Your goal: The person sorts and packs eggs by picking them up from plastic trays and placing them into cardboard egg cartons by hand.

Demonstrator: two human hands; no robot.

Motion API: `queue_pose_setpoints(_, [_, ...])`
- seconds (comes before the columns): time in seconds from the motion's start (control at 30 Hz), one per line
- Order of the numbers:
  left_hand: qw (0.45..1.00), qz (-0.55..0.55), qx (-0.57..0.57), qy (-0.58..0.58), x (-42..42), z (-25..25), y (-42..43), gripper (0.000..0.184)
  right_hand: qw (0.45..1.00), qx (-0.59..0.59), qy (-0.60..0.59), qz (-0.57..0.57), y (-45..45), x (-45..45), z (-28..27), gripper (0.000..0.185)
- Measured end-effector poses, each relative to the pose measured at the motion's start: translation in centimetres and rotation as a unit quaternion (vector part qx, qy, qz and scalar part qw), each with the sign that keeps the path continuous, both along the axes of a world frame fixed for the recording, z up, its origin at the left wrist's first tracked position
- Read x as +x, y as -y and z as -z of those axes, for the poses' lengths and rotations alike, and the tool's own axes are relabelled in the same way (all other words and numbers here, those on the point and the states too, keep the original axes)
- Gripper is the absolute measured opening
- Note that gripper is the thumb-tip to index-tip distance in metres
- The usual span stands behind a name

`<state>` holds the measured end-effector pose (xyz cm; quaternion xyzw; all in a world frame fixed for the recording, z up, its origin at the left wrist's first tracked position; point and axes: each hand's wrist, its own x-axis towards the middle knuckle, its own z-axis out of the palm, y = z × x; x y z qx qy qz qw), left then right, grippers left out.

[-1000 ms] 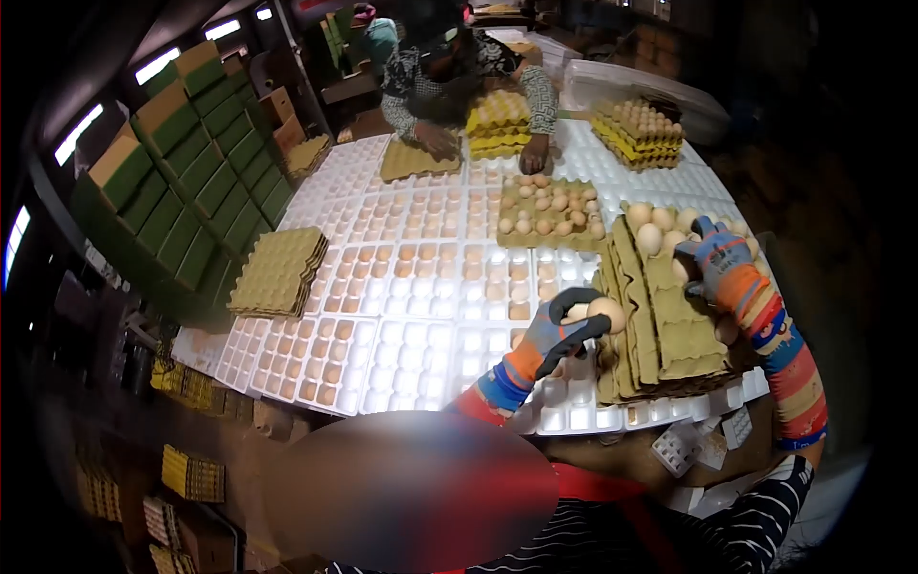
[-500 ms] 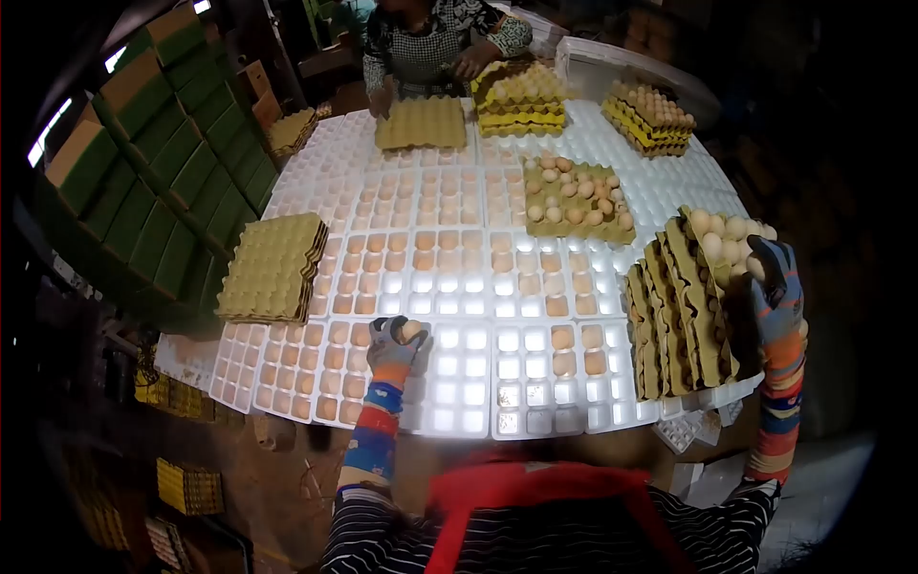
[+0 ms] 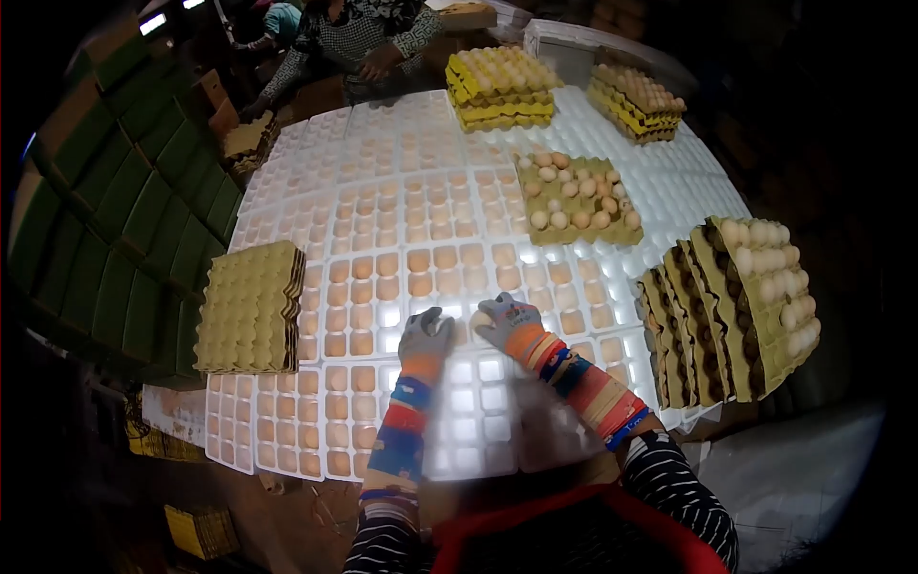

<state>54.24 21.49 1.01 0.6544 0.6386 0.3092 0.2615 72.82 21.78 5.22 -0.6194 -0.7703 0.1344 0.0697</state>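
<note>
My gloved left hand (image 3: pixel 427 335) is over the white egg packs in the middle of the table, its fingers curled. What lies in its grasp, if anything, is hidden. Close on its right, my gloved right hand (image 3: pixel 507 320) bends its fingers around a pale egg (image 3: pixel 479 320), partly covered by the glove. Beneath and around both hands spread white plastic egg packs (image 3: pixel 320 368), many cups filled with brown eggs (image 3: pixel 419 283) and others lit bright without eggs. At right, several fibre trays (image 3: pixel 712 311) lean tilted, the outermost bearing pale eggs (image 3: pixel 765 263).
A stack of egg-free fibre trays (image 3: pixel 251 306) sits at left. Beyond my hands are a partly filled tray (image 3: pixel 579 201) and two yellow tray stacks (image 3: pixel 502 91) (image 3: pixel 636 103). Green boxes (image 3: pixel 153 191) rise at far left. Another person (image 3: pixel 368 48) stands across the table.
My right hand has left the leaning trays for the table's middle, beside my left, which shifted rightward. The other person's tray has gone from the far edge; their arm reaches left.
</note>
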Motion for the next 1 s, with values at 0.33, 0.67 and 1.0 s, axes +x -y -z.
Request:
queue_pose_setpoints(0.33, [0.958, 0.002, 0.139, 0.252, 1.6, 2.1, -4.7, 0.031, 0.987, 0.154, 0.031, -0.011, -2.9, -2.2, 0.5, 0.042])
queue_pose_setpoints(0.67, [0.864, 0.309, -0.042, 0.395, 19.2, -10.2, 4.8, 0.04, 0.854, 0.461, -0.093, 0.223, 23.4, 22.0, -22.3, 0.038])
queue_pose_setpoints(1.0, [0.817, 0.377, 0.003, 0.436, 39.6, -0.8, 11.2, 0.045, 0.626, -0.009, -0.704, 0.335, 25.3, 61.5, -12.3, 0.037])
